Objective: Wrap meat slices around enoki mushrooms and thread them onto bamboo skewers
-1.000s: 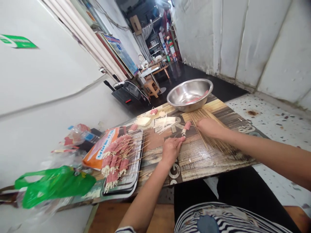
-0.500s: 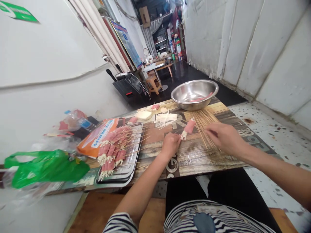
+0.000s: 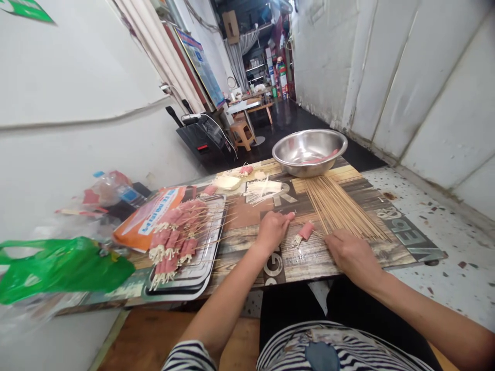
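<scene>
Stripy black-and-white top [image 3: 350, 351], rounded grey-blue patch [image 3: 323, 356] up front, left sleeve [image 3: 189, 356] leaves the forearm [image 3: 228, 296] bare, plain black pants [image 3: 363, 304].

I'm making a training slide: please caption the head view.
Right hand holding a skewered pink roll, loose skewers alongside, a tray of similar rolls to the left.

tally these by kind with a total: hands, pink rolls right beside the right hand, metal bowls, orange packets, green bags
Hands: 2 (left hand, right hand)
Pink roll beside the right hand: 1
Metal bowl: 1
Orange packet: 1
Green bag: 1
Total: 6
</scene>
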`<state>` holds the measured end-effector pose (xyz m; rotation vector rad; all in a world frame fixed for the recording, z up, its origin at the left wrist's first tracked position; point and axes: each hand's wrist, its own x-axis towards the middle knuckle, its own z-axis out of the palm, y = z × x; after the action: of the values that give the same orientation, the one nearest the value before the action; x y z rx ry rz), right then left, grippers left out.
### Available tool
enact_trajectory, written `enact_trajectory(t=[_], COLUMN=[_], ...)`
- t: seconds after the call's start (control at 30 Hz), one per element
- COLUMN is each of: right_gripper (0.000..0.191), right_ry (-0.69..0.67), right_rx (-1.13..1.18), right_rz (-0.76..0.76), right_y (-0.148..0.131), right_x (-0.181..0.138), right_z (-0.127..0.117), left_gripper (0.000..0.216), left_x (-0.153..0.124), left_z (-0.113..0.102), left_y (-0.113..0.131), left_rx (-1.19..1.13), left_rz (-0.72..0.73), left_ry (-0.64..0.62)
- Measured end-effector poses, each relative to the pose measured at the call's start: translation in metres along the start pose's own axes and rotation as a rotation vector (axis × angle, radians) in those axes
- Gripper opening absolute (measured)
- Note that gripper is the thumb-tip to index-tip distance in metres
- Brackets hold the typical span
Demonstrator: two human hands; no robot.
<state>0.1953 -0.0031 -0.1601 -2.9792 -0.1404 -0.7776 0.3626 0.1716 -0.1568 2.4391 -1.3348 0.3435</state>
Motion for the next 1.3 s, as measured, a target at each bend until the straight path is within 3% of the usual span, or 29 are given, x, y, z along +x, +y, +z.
enact_trajectory(t=[0.7, 1.3], right_gripper=[0.023, 0.021], right_ry=[-0.033, 0.029], right_rx=[0.044, 0.055], right_rz=[0.025, 0.032], right_y=[-0.006, -0.011], right_x=[0.0, 0.001], right_z=[-0.001, 0.005], left_gripper=[0.036, 0.035], left_x=[0.0, 0.005], left_z=[0.004, -0.008], left_y=[0.001, 0.007], left_rx=[0.038, 0.098], left_rz=[-0.009, 0.014], left_ry=[-0.002, -0.126])
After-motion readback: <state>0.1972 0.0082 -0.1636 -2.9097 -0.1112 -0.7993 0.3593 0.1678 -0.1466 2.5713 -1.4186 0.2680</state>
